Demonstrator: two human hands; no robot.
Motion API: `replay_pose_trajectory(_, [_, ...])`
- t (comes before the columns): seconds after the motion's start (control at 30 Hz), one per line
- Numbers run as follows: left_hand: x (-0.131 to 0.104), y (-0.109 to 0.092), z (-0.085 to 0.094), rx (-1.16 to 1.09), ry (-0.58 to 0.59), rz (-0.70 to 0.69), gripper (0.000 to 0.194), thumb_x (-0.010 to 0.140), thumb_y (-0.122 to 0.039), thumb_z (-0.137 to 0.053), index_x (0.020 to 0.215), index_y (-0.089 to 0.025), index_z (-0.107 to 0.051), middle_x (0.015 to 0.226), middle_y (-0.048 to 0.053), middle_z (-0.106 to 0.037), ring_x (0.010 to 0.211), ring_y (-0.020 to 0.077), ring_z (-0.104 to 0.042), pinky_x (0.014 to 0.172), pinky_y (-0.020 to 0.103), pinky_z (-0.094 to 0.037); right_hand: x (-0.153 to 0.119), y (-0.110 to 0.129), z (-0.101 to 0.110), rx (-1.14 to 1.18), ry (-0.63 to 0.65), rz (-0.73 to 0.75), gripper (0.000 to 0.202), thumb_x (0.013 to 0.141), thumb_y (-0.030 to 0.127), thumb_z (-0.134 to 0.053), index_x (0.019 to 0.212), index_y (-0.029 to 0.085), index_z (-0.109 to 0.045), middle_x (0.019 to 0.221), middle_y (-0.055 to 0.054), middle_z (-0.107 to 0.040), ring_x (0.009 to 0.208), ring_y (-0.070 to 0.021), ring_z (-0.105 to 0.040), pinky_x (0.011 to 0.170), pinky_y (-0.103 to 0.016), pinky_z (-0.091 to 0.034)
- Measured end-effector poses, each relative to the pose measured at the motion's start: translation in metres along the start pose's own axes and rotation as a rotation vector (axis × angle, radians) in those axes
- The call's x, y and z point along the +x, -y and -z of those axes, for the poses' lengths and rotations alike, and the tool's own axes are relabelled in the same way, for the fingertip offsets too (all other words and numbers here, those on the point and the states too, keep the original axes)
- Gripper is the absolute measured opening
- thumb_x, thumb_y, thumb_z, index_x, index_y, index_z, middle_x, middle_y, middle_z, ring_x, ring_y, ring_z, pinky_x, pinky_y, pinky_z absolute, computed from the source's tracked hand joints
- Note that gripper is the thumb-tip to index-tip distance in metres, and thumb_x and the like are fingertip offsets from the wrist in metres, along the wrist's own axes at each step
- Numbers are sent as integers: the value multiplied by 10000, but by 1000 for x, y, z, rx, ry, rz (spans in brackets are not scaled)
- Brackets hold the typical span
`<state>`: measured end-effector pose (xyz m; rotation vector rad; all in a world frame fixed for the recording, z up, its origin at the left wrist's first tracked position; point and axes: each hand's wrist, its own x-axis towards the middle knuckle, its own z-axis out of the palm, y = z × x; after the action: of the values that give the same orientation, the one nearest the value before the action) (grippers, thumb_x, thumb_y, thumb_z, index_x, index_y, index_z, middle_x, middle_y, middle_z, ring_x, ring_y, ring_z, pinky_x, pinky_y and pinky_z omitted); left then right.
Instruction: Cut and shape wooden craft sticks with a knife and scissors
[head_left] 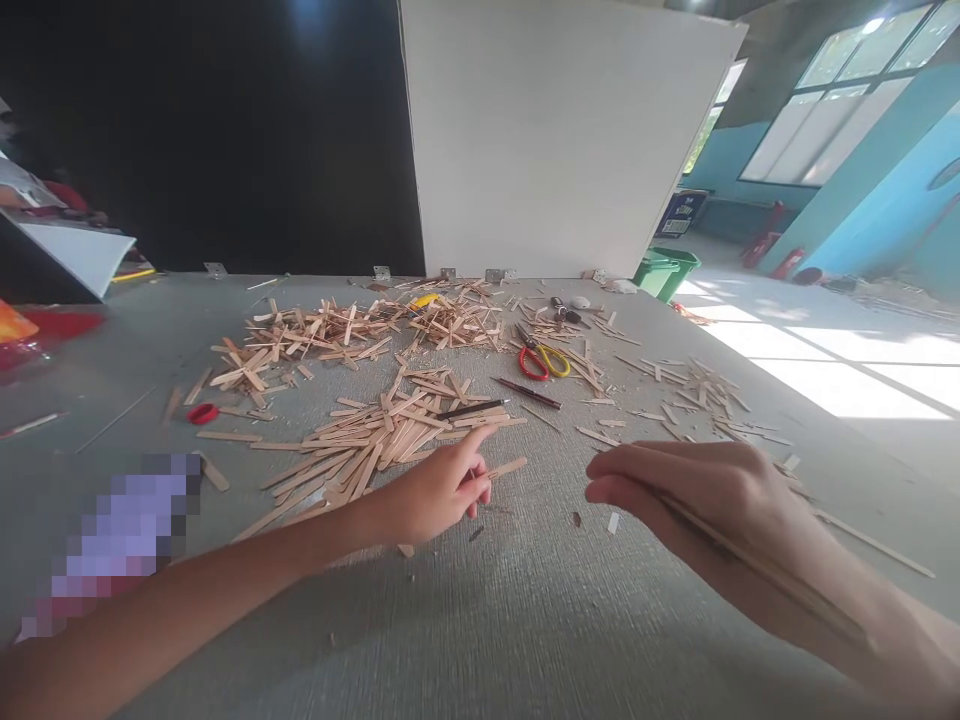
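We see our left forearm come in from the lower left corner and run diagonally up toward the middle, bare and lying low. Our left hand (442,490) is turned palm down, its index finger stretched out forward and to the right while the other fingers curl under. Our right forearm enters from the lower right corner. Our right hand (697,500) sits level with the left, well apart from it, knuckles up, fingers pressed together and pointing left, loosely curled toward the thumb
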<state>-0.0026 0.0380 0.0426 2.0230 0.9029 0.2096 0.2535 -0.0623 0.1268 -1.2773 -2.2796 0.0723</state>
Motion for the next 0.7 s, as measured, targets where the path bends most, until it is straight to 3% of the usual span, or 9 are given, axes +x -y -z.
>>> replay_pose_trajectory(0.1, [-4,-14,6,-90,-1,9,312,1053,-347,-396,1218,-171,-593,798,-15,-542,640,134,-523,617,267,-401,4,-18,-7,-26,118,-109,326,1086,438,-491,925,225,-678,695,10,-657,542,-115,-555,525,-263,-386])
replay_pose_trajectory(0.17, [-7,-23,9,-142,-61,17,335,1058,-395,-397,1164,-173,-624,737,-38,-459,617,129,-437,585,256,-368,5,-30,-13,-78,165,-153,310,1074,472,-507,964,235,-673,710,11,-668,533,-123,-546,536,-280,-374])
replay_pose_trajectory(0.33, [-18,-40,12,-322,-130,1,442,1041,-572,-433,1045,-185,-645,641,-71,-349,562,120,-327,515,247,-285,8,-45,-21,-116,246,-172,195,1043,413,-573,1022,234,-648,808,-11,-703,596,-142,-609,560,-289,-383])
replay_pose_trajectory(0.43, [-23,-45,13,-413,-147,-30,401,1052,-518,-435,1051,-177,-646,632,-73,-344,550,116,-307,505,249,-277,9,-44,-21,-84,294,-139,137,1049,299,-530,962,231,-611,809,-5,-694,650,-148,-636,592,-288,-405])
replay_pose_trajectory(0.53, [-26,-48,13,-509,-129,-55,336,1062,-425,-431,1107,-168,-643,646,-76,-323,554,114,-278,501,247,-257,10,-44,-20,-70,319,-106,212,1061,200,-408,979,233,-601,821,-8,-698,674,-152,-648,624,-297,-422])
replay_pose_trajectory(0.7, [-29,-51,17,-564,-76,-41,299,1063,-360,-426,1096,-166,-652,678,-68,-340,562,103,-262,512,252,-238,12,-45,-20,-101,275,-139,289,1099,264,-302,1126,236,-589,921,-39,-713,768,-184,-677,674,-324,-444])
